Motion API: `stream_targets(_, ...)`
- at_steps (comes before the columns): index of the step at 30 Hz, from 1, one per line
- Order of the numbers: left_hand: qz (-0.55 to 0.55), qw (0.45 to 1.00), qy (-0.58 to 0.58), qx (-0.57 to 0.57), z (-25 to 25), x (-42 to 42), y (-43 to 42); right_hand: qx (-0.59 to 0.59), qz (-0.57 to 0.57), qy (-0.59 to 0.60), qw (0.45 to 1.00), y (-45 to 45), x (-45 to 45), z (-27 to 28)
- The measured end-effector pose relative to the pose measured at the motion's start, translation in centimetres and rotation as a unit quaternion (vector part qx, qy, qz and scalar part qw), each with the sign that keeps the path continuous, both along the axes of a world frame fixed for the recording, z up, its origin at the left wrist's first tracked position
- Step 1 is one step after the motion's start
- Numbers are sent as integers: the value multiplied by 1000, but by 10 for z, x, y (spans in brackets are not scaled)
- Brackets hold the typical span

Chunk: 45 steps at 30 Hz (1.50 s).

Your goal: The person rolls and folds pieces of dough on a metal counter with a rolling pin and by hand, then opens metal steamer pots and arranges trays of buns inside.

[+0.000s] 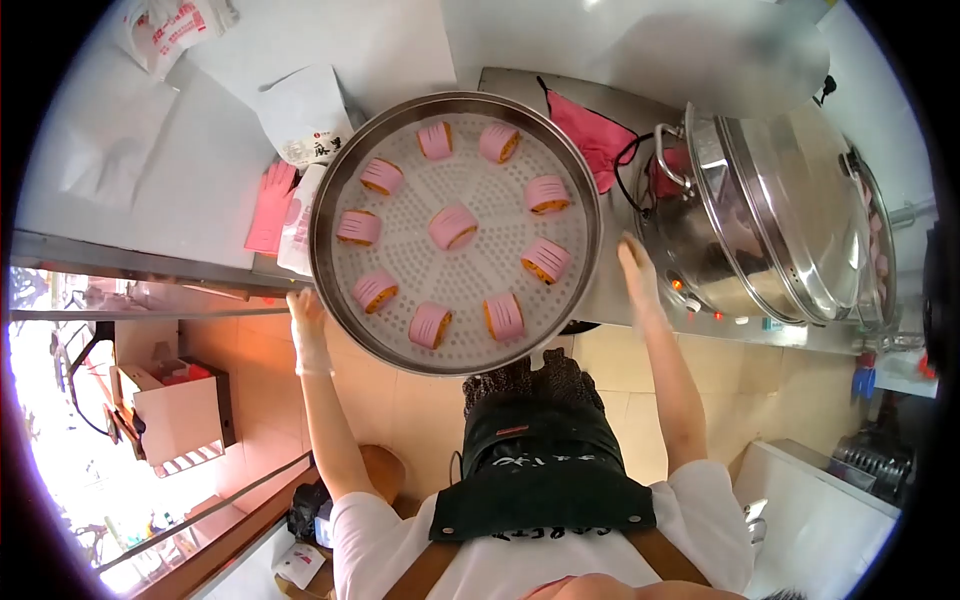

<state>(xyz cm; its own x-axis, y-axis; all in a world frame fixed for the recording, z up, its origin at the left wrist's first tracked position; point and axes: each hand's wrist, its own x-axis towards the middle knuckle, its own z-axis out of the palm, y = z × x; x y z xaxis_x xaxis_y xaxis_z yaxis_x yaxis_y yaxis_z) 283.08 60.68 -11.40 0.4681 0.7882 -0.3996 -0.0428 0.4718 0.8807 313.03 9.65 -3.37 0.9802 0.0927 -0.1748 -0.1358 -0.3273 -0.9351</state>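
A round steel steamer tray (590, 170) with a perforated white liner (400, 265) is in front of me in the head view. Several pink rolls (453, 228) with orange filling at their ends sit on the liner, one in the middle and the others in a ring. My left hand (309, 325), in a thin clear glove, is right beside the tray's lower left rim, fingers pointing forward. Whether it touches the rim is unclear. To the right of the tray is my right hand (638, 272), fingers stretched out, a small gap from the rim.
A large lidded steel steamer pot (760, 210) with side handles stands at right. Behind the tray lies a pink cloth (590, 135). Pink gloves (268, 208) and a white printed bag (305, 112) lie at left. A white cabinet (810, 515) stands at lower right.
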Motion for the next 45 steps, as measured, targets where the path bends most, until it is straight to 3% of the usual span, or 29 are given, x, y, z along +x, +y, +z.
stream_targets(2,-18,1000,7,-7,-2,-49,-39,-28,23,102,994,-50,-51,14)
stream_targets(4,-81,995,-51,-29,-38,-93,-77,60,36,164,984,-121,-102,-26)
stream_targets(7,-76,984,88,-132,-38,-106,-193,33,-32,189,981,-209,-183,-29)
stream_targets(8,-151,971,36,-182,-83,-112,-212,40,-81,209,974,-237,-207,-30)
stream_targets(10,-196,907,181,-327,-70,-64,-291,35,-126,205,970,-292,-247,-31)
stream_targets(12,-389,847,132,-338,-91,-15,-359,25,-192,216,957,-336,-270,-14)
stream_targets(13,-474,806,108,-338,-87,6,-391,22,-218,198,955,-359,-277,-9)
stream_targets(14,-519,804,110,-270,-83,23,-426,20,-240,182,953,-378,-282,-6)
stream_targets(16,-589,791,109,-128,-5,69,-527,23,-274,147,950,-423,-284,10)
stream_targets(19,-700,709,74,-46,52,115,-614,37,-310,90,946,-476,-270,38)
stream_targets(24,-749,661,49,-17,95,163,-724,98,-341,1,935,-550,-218,45)
stream_targets(28,-779,625,41,-32,114,199,-814,91,-345,-44,933,-616,-150,82)
stream_targets(33,-740,668,-22,-80,146,258,-916,10,-345,-116,931,-738,-49,143)
stream_targets(36,-670,741,-10,-28,199,303,-963,4,-351,-184,918,-805,8,178)
stream_targets(38,-621,780,-54,-47,207,333,-991,45,-360,-210,908,-838,45,208)
stream_targets(41,-557,826,-73,-56,229,382,-1022,8,-355,-240,903,-904,113,223)
stream_targets(44,-355,900,-160,197,218,421,-1046,-10,-293,-226,929,-970,203,229)
stream_targets(45,-321,918,-139,189,224,434,-1044,-3,-293,-209,933,-974,236,238)
